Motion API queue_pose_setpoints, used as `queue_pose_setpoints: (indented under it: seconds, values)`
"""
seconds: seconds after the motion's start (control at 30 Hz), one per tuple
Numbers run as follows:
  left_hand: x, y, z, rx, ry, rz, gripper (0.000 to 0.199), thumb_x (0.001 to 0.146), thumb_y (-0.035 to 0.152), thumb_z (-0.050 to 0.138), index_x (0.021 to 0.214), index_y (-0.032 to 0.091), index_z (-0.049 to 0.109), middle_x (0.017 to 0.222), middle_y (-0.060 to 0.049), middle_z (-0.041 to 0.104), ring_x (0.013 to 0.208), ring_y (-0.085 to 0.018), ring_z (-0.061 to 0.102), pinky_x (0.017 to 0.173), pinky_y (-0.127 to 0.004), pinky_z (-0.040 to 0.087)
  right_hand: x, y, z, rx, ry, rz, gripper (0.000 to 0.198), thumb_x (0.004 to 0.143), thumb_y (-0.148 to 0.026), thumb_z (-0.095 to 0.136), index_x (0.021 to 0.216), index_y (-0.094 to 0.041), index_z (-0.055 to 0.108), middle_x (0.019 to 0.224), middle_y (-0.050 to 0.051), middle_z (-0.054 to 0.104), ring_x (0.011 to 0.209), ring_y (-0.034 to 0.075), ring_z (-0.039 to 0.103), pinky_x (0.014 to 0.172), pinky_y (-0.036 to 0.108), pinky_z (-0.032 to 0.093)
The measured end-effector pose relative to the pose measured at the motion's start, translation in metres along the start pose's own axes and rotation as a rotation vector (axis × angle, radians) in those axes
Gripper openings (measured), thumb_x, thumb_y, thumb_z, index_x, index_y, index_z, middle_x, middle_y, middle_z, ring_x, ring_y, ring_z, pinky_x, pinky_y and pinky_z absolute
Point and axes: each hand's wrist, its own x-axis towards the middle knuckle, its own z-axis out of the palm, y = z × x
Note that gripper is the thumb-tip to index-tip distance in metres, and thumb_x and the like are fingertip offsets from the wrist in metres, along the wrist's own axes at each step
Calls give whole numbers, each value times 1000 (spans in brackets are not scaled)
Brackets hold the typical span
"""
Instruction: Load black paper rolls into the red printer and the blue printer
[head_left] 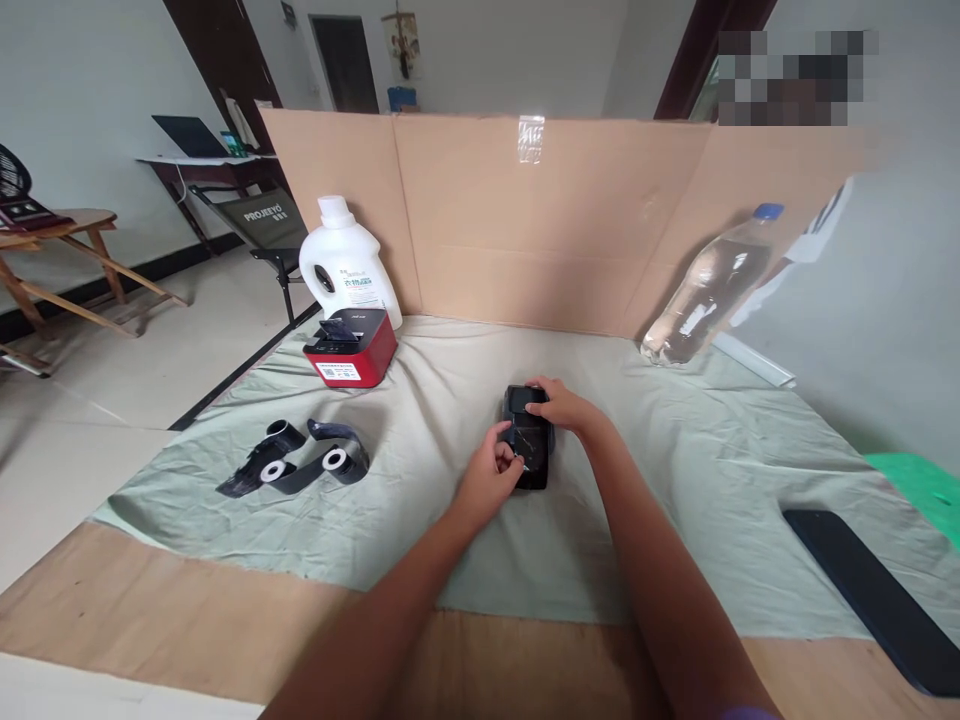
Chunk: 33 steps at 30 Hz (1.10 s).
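A black, boxy handheld device point(532, 455) with a small dark panel at its far end lies on the cloth in front of me. My left hand point(491, 472) is at its near left side, thumb and curled fingers against the lower part and index finger stretched along the edge. From the far right, my right hand point(561, 405) grips the top end, one finger over the far edge and the thumb on the dark panel. Whatever is under my fingertips is hidden. To the left lie black ribbon rolls point(345, 462) with white cores, partly unwound.
A red and black printer point(360, 350) stands at the back left before a white detergent jug point(349, 260). A clear bottle point(709, 290) leans against the cardboard screen point(525, 230) at the back right. A dark phone-like slab point(870, 595) lies at the front right of the cloth point(405, 540).
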Motion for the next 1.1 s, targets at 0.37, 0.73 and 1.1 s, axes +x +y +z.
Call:
queue_pose_setpoints:
  seconds: [0.37, 0.73, 1.1]
  values:
    - [9, 13, -23, 213, 171, 101, 46, 89, 36, 57, 130, 15, 53, 61, 8, 39, 58, -12, 43, 61, -25, 38, -2, 2, 9, 104, 99, 80, 57, 83, -26, 67, 138, -17, 53, 141, 17, 50, 120, 25, 58, 102, 36, 45]
    - [29, 2, -31, 299, 160, 112, 45, 89, 33, 62, 130, 15, 62, 91, -5, 68, 63, -11, 57, 64, -25, 50, -3, 14, 6, 288, 149, 92, 59, 80, -28, 71, 136, -12, 57, 114, 16, 72, 92, 25, 69, 83, 34, 53]
    - [65, 1, -11, 84, 56, -219, 63, 96, 41, 59, 151, 13, 45, 42, 9, 44, 36, -10, 46, 39, -20, 44, -70, 44, 66, 534, 518, -259, 49, 102, -44, 31, 121, -20, 69, 114, 8, 73, 103, 21, 66, 97, 33, 48]
